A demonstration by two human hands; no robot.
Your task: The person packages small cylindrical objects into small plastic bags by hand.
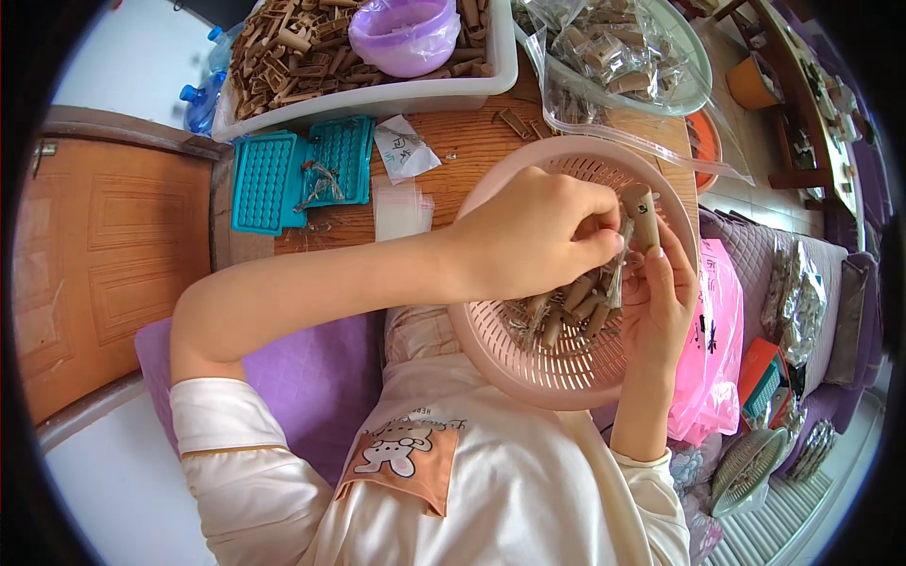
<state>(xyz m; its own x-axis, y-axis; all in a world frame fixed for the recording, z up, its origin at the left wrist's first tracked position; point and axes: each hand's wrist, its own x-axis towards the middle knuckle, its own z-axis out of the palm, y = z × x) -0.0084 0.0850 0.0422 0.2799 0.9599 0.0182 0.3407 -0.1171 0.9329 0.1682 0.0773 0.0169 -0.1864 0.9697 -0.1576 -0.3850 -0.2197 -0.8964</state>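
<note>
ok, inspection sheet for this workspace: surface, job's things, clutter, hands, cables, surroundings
Surface: wooden table, partly covered
Job's things: pink basket with brown tubes inside; one marked tube held up
Clutter: teal trays, paper, clear bags; white tub of brown pieces, purple bowl on top
Hands: right hand grips the marked tube; left hand beside it, fingers curled, hold unclear
Cables: nothing seen
Surroundings: door at left, pink bag at right
</note>
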